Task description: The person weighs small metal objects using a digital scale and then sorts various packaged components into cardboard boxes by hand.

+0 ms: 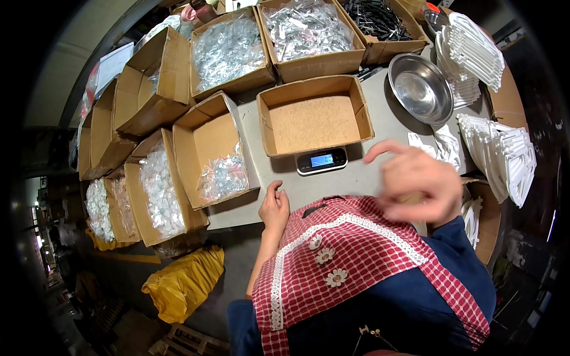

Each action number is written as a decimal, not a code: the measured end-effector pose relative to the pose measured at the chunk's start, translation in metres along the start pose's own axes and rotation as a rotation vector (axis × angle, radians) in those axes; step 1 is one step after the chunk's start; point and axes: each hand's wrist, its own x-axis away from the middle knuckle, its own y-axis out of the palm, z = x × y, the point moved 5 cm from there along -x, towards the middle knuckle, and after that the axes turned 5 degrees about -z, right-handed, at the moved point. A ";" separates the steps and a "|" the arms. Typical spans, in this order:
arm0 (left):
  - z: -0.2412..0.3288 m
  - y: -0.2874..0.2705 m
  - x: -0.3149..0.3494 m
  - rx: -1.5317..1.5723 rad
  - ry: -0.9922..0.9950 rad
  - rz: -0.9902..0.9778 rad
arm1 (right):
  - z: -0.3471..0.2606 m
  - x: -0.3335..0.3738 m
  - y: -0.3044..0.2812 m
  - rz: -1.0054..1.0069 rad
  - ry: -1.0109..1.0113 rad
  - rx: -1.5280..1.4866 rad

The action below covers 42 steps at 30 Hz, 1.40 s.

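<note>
My left hand (pixel 274 207) rests at the near edge of the table, beside my apron, with its fingers loosely bent, a little apart and nothing seen in them. My right hand (pixel 423 181) is raised over the table's near right side. Its index finger and thumb stand apart, and I see no object between them; the other fingers are partly hidden. Ahead of both hands is a small digital scale (pixel 322 169) with a lit blue display. On it sits a cardboard box (pixel 317 121), its bare brown bottom showing.
Boxes of bagged metal hardware (pixel 228 56), silvery parts (pixel 306 29) and black parts (pixel 380 21) line the back. More boxes (pixel 208 160) curve down the left. A steel bowl (pixel 420 89), white gloves (pixel 442 145) and stacked white plastic frames (pixel 499 154) are right. A yellow sack (pixel 187 285) lies below left.
</note>
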 end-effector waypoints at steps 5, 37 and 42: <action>-0.004 -0.007 0.003 0.001 -0.044 -0.014 | -0.082 0.038 -0.043 -0.018 -0.897 -0.335; -0.007 -0.226 -0.048 0.553 0.063 0.195 | -0.062 -0.077 0.008 -0.191 -0.610 -0.464; -0.056 -0.355 -0.104 0.541 0.200 0.345 | -0.050 -0.154 0.049 -0.208 -0.643 -0.477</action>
